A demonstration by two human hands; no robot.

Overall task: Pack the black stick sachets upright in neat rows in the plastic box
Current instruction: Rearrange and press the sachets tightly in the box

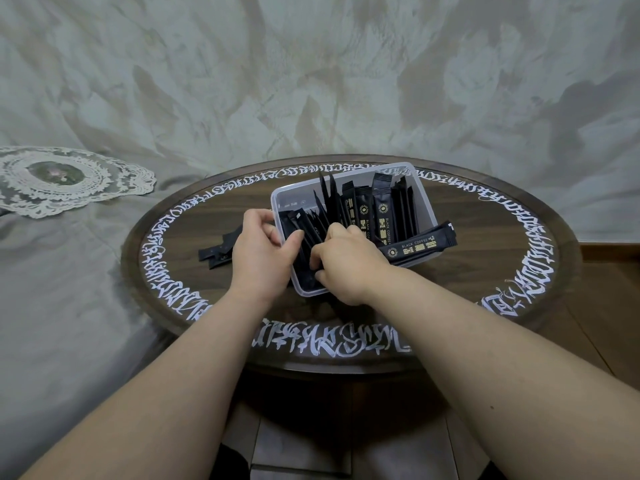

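Black stick sachets (367,216) lean crookedly in the clear plastic box (424,202) — my right hand (346,263) pinches some at the near end, my left hand (261,252) grips the box's left wall.

left hand (261,251) grips plastic box (346,174) | right hand (346,261) among sachets (382,209)

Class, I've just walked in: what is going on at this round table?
A person is packing black stick sachets into a clear plastic box. The left hand grips the box's left wall; the right hand reaches in among the sachets. One sachet lies across the right rim, and loose sachets wait on the table.
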